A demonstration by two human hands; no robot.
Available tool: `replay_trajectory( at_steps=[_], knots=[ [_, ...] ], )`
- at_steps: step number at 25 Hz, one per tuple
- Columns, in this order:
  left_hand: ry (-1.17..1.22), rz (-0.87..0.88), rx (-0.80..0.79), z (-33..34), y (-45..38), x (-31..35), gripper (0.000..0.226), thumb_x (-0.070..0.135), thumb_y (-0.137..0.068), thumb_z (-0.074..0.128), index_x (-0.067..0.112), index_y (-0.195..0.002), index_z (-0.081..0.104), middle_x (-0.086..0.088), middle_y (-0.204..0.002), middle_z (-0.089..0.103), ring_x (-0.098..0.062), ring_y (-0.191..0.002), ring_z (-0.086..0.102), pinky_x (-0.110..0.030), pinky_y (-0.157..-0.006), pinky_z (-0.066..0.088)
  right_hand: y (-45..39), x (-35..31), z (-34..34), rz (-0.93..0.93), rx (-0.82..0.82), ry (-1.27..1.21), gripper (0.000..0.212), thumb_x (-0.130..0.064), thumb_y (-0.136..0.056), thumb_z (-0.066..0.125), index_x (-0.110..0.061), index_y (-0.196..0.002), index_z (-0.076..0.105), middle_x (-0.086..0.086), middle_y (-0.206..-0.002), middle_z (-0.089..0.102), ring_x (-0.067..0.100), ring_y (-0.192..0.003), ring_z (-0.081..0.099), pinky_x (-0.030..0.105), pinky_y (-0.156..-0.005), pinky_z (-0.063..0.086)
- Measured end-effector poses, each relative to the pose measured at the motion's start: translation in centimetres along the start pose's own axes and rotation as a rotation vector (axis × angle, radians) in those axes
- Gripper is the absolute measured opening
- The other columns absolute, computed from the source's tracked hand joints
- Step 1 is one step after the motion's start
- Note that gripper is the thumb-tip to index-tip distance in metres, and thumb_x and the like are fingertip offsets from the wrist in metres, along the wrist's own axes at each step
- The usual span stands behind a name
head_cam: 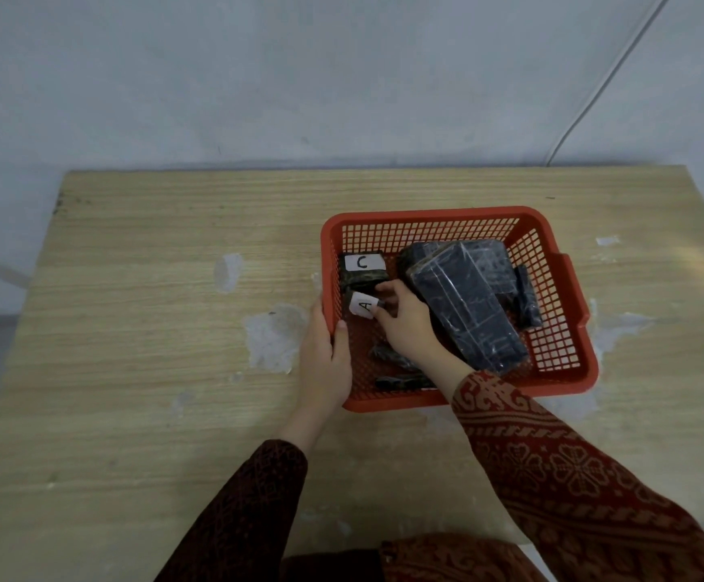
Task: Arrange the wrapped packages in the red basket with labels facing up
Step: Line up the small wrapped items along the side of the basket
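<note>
The red basket (568,287) sat on the wooden table (152,329). Her left hand (327,359) clasped its nine o'clock wall, thumb inside. Her right hand (404,325) pinched the package labelled A (362,306), just below the package labelled C (362,266) at ten o'clock. The large wrapped package (467,304) lay tilted from centre toward four o'clock.

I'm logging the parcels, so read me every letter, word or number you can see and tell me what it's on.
"C": white label on the small package at the red basket's far left.
"A": white label on the package that the right hand holds.
The large wrapped package shows no label; nothing else readable.
</note>
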State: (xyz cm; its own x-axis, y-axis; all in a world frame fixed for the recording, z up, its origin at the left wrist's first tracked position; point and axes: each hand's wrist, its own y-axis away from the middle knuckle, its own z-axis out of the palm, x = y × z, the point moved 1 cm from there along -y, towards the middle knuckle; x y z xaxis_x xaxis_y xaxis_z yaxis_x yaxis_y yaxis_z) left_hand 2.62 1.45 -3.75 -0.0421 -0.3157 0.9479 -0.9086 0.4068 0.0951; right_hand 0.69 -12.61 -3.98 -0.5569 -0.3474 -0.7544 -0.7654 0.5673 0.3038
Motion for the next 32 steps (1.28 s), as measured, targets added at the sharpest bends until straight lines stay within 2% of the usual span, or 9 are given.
replay_trajectory(
  at_steps=[2,10,12,14,17,21,26,29,32],
  knots=[
    [0.004,0.0,0.001,0.0,0.0,0.0,0.044,0.029,-0.098,0.036,0.03,-0.141,0.033,0.009,-0.127,0.055,0.0,-0.116,0.052,-0.033,-0.099,0.047,-0.1,0.1,0.2,0.02,-0.005,0.022,0.029,-0.012,-0.09,0.061,-0.008,-0.118,0.06,0.012,-0.115,0.065,0.024,-0.107,0.059,0.022,-0.084,0.039],
    [-0.005,0.0,0.015,0.0,-0.1,-0.2,0.035,0.025,-0.098,0.038,0.028,-0.133,0.04,0.01,-0.118,0.057,0.004,-0.107,0.054,-0.028,-0.094,0.048,-0.3,0.7,1.2,0.18,-0.111,0.063,0.027,-0.024,-0.08,0.073,-0.007,-0.1,0.066,0.009,-0.104,0.066,0.021,-0.098,0.06,0.025,-0.076,0.041],
    [-0.001,0.004,0.014,0.0,-0.1,-0.2,0.036,0.025,-0.098,0.038,0.027,-0.134,0.04,0.009,-0.119,0.058,0.002,-0.108,0.054,-0.028,-0.094,0.048,-0.2,0.4,0.9,0.107,-0.094,0.123,0.023,-0.018,-0.083,0.07,-0.006,-0.102,0.065,0.012,-0.102,0.067,0.025,-0.096,0.062,0.027,-0.074,0.043],
    [0.009,0.012,0.012,0.0,-0.1,-0.1,0.036,0.026,-0.098,0.037,0.027,-0.134,0.041,0.01,-0.118,0.058,0.001,-0.108,0.055,-0.028,-0.093,0.049,-0.3,-0.1,0.5,-0.074,-0.021,0.266,0.019,-0.007,-0.087,0.06,-0.007,-0.107,0.061,0.015,-0.103,0.065,0.03,-0.094,0.062,0.035,-0.074,0.05],
    [0.015,0.01,0.011,0.0,-0.1,-0.2,0.036,0.025,-0.099,0.037,0.023,-0.135,0.041,0.009,-0.118,0.058,-0.001,-0.108,0.056,-0.031,-0.093,0.05,-0.7,-0.3,0.2,-0.261,-0.013,0.451,0.024,-0.002,-0.087,0.053,-0.007,-0.111,0.059,0.016,-0.11,0.058,0.034,-0.095,0.06,0.041,-0.077,0.052],
    [0.008,0.027,0.006,0.0,0.0,-0.1,0.036,0.024,-0.1,0.036,0.022,-0.135,0.04,0.01,-0.118,0.057,0.001,-0.107,0.055,-0.03,-0.093,0.049,-1.4,-0.2,0.5,-0.287,-0.045,0.485,0.033,-0.008,-0.084,0.064,-0.006,-0.117,0.058,0.015,-0.117,0.053,0.032,-0.103,0.058,0.041,-0.087,0.051],
    [-0.003,0.021,0.014,0.0,0.0,-0.2,0.036,0.026,-0.1,0.036,0.024,-0.135,0.04,0.007,-0.12,0.058,-0.002,-0.109,0.055,-0.032,-0.095,0.049,-1.7,-0.6,0.8,-0.322,-0.019,0.577,0.03,-0.007,-0.088,0.057,-0.005,-0.117,0.054,0.016,-0.123,0.049,0.034,-0.102,0.058,0.041,-0.082,0.051],
    [0.0,0.024,0.013,0.0,0.0,-0.1,0.035,0.026,-0.1,0.036,0.022,-0.134,0.041,0.007,-0.118,0.059,-0.003,-0.107,0.056,-0.034,-0.094,0.049,-0.3,-0.8,-0.3,-0.384,-0.024,0.598,0.037,-0.012,-0.086,0.062,-0.009,-0.121,0.051,0.013,-0.124,0.049,0.032,-0.102,0.058,0.041,-0.079,0.054],
    [0.018,0.029,0.012,0.1,-0.1,-0.4,0.036,0.027,-0.1,0.035,0.021,-0.135,0.041,0.006,-0.119,0.059,-0.003,-0.107,0.056,-0.034,-0.093,0.05,2.3,0.7,-2.3,-0.466,-0.136,0.536,0.039,-0.02,-0.086,0.064,-0.012,-0.122,0.051,0.01,-0.12,0.05,0.028,-0.108,0.053,0.041,-0.084,0.052]
  ],
)
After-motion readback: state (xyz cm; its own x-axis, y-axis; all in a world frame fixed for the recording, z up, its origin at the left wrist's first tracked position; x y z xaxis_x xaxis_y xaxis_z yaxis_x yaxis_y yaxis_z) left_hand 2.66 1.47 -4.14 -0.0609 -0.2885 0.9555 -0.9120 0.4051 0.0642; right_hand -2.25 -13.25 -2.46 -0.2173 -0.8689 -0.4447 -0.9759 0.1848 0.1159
